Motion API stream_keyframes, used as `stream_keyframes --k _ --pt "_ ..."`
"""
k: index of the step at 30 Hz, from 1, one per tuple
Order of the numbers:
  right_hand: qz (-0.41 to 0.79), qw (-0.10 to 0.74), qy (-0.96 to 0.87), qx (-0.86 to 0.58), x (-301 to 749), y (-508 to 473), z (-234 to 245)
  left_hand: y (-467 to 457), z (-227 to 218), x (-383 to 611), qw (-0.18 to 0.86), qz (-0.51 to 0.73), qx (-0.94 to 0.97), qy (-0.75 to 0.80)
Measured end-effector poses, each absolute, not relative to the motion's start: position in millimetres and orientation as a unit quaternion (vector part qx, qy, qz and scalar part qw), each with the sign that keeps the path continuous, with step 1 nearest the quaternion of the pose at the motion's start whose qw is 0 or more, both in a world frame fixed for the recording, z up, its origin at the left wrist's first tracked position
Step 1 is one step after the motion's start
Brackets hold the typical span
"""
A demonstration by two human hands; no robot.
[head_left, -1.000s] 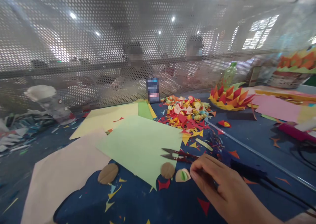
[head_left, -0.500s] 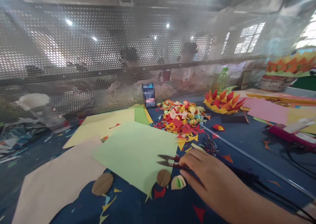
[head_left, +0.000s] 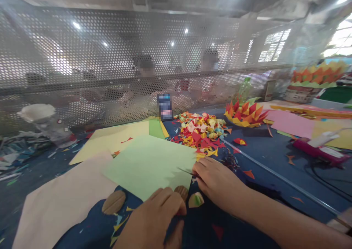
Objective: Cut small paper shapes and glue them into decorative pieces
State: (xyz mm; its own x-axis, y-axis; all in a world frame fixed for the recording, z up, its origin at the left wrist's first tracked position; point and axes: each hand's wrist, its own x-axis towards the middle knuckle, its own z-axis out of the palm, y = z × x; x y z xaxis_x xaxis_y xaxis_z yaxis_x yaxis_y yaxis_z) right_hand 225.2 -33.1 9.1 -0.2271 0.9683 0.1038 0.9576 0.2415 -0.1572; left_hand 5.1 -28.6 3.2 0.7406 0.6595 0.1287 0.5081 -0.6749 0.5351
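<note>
1. Pale green paper lies flat on the blue tabletop, its right edge just beside the right hand.
2. The right hand's grip is closed around the thread snips, whose dark blades point left over the paper; how far apart the blades stand cannot be told.
3. The left hand is curled in front of the small brown disc, thumb apart from index finger; whether its grip has hold of anything cannot be told.
4. Near the right fingertips lies a cream-and-green folded piece, apart from both hands.
5. Good handling here probably means keeping the left fingers out of the blades' line, holding the snips lightly near their pivot, and lifting the tips slightly so that they do not nick the sheet.
</note>
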Motion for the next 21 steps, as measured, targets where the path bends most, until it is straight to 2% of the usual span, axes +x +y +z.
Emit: stream_keyframes --k 4,9,16,21 --pt "0.043 0.172 -0.75 -0.637 239.6 -33.9 20.8 -16.2 12.8 16.1 0.2 0.078 0.907 0.363" --pt "0.042 0.218 -0.703 -0.675 264.2 -25.0 38.5 -7.0 -0.2 0.6 0.208 0.12 0.893 0.38" --pt "0.009 0.081 -0.729 -0.679 275.2 -9.2 40.5 3.7 -3.2 -3.8 0.211 0.137 0.888 0.386" --pt "-0.032 -0.002 -0.681 -0.732 282.7 -6.7 38.4 3.2 -2.9 -2.7 0.2 0.143 0.89 0.384"
